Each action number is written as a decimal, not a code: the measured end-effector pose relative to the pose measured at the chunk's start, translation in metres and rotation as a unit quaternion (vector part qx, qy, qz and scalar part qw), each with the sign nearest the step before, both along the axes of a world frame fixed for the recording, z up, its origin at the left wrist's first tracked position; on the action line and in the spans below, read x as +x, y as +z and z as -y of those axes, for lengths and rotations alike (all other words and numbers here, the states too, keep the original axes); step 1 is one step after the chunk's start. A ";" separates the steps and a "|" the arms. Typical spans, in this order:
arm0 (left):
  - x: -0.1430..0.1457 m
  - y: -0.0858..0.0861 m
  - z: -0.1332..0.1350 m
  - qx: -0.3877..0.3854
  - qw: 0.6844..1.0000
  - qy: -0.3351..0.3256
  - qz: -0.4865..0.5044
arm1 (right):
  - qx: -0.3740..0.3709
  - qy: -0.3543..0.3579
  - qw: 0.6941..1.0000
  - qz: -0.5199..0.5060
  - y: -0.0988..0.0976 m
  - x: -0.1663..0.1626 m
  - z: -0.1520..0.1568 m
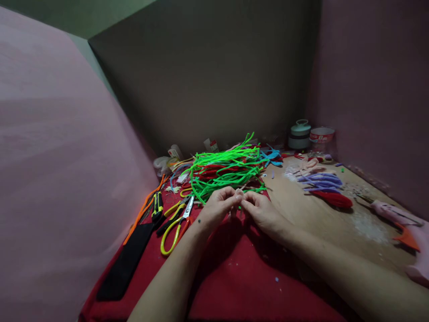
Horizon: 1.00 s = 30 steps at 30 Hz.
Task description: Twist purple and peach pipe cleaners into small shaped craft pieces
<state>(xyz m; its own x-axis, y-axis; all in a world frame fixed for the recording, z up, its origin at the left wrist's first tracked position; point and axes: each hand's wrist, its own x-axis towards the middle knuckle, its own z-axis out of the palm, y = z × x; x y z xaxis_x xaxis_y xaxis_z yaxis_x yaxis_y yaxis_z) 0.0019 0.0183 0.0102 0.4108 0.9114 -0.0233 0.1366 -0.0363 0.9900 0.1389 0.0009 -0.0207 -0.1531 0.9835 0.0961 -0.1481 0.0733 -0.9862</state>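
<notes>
Head view: hands (218, 202) (263, 210) together, pale piece (239, 193) between.

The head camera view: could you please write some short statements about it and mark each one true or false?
1. The left hand and right hand meet at a small pale piece. True.
2. The scissors lie to the right of both hands. False: they lie to the left, on the red cloth.
3. Green fuzzy stems are heaped beyond the hands. True.
4. The right hand grips the pink glue gun. False: it lies at the far right, apart from both hands.
5. The purple bundle lies between the peach bundle and the red bundle. True.
</notes>
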 end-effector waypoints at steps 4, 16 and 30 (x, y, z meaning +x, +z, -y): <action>0.001 0.004 0.001 0.007 1.000 0.026 0.007 | -0.021 0.048 0.998 -0.025 0.004 0.003 0.002; 0.008 0.002 0.006 0.040 0.995 0.088 -0.026 | -0.031 0.013 0.999 -0.005 0.008 0.002 0.005; 0.012 -0.007 0.009 0.229 0.952 0.163 -0.120 | -0.027 -0.004 0.999 0.020 0.004 0.000 0.006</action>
